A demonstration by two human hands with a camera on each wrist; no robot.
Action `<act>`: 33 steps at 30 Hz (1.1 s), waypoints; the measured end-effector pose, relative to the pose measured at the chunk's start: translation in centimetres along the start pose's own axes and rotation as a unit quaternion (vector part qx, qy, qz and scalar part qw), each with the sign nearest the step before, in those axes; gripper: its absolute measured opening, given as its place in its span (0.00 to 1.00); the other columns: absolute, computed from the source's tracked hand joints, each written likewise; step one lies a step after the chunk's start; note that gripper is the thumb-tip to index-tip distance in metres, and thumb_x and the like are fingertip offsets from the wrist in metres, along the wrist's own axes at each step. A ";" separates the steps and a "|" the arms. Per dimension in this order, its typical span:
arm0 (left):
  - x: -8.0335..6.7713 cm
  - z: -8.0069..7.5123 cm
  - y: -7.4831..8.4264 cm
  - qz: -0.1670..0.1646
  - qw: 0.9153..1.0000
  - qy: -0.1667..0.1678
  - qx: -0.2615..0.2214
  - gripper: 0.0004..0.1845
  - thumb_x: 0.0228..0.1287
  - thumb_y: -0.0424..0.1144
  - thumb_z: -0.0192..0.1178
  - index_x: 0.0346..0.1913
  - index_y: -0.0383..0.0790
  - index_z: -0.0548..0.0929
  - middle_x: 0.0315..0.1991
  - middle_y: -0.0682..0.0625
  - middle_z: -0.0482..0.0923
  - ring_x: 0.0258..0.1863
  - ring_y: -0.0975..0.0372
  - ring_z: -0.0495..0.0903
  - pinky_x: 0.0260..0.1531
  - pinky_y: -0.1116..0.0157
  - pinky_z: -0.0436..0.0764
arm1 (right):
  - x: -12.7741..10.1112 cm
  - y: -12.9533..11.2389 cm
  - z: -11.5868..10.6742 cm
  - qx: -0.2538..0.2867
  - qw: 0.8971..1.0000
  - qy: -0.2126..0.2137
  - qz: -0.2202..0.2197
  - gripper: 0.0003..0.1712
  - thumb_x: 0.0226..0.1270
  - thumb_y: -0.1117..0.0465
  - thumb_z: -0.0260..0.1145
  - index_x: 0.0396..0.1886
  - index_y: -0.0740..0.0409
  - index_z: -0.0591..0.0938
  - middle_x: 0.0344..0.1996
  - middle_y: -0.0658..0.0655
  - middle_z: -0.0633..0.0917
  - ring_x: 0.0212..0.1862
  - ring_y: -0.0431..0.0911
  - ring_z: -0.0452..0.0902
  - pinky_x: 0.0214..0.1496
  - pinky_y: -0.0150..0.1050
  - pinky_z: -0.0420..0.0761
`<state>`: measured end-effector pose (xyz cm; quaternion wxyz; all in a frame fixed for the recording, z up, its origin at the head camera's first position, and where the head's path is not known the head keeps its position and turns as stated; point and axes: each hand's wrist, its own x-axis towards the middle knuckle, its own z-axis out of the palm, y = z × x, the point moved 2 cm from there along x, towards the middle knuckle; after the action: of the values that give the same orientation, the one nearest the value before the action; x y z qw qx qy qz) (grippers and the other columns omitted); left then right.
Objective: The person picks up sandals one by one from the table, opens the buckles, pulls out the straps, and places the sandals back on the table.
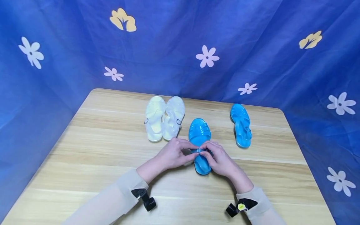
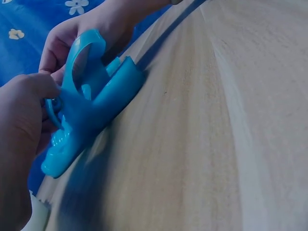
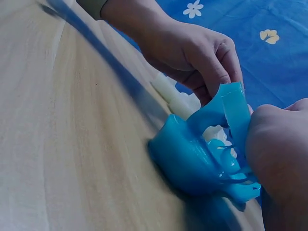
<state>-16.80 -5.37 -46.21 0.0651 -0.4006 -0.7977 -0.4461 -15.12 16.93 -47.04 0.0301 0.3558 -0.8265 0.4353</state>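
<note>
A blue jelly sandal (image 1: 199,134) lies on the wooden table, its toe toward the curtain. Over its middle, my left hand (image 1: 177,153) pinches the ankle strap (image 1: 197,150) from the left between thumb and fingers. From the right side, my right hand (image 1: 220,158) pinches the same strap, the two sets of fingertips close together at its fastening. In the left wrist view the sandal (image 2: 91,110) shows side-on, its strap looped up between both hands. The right wrist view has the sandal's heel (image 3: 180,154) in front, with the buckle hidden behind fingers.
A matching blue sandal (image 1: 241,125) lies to the right, near the table's back. Two whitish clear sandals (image 1: 155,118) stand side by side at the back left. Behind the wooden table (image 1: 112,131) hangs a blue curtain (image 1: 168,40) with flower prints.
</note>
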 end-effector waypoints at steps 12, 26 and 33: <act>-0.1 0.4 -0.3 -0.014 0.999 0.021 -0.030 0.10 0.61 0.38 0.79 0.45 0.42 0.94 0.40 0.54 0.91 0.41 0.67 0.88 0.40 0.66 0.87 | -0.6 0.8 0.1 0.127 0.989 -0.015 0.067 0.08 0.81 0.70 0.61 0.47 0.53 0.81 0.44 0.49 0.84 0.48 0.48 0.80 0.55 0.40 0.81; 0.1 0.6 0.1 -0.023 1.000 0.011 -0.015 0.11 0.61 0.37 0.78 0.46 0.40 0.93 0.40 0.53 0.91 0.42 0.67 0.87 0.43 0.67 0.86 | 0.6 -0.6 -1.2 -0.008 0.997 -0.044 0.058 0.05 0.78 0.58 0.69 0.49 0.47 0.82 0.37 0.42 0.82 0.39 0.41 0.76 0.43 0.40 0.75; 0.1 0.7 0.2 -0.035 0.999 0.020 -0.002 0.10 0.60 0.37 0.79 0.43 0.40 0.92 0.39 0.54 0.90 0.42 0.67 0.87 0.46 0.69 0.86 | 1.1 -2.3 -1.1 -0.127 0.991 -0.034 0.026 0.06 0.74 0.63 0.72 0.45 0.52 0.84 0.40 0.43 0.85 0.46 0.41 0.82 0.52 0.47 0.73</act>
<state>-16.60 -4.69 -46.49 0.0647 -0.3632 -0.8089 -0.4578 -14.81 16.29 -44.30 0.0354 0.3424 -0.8843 0.3154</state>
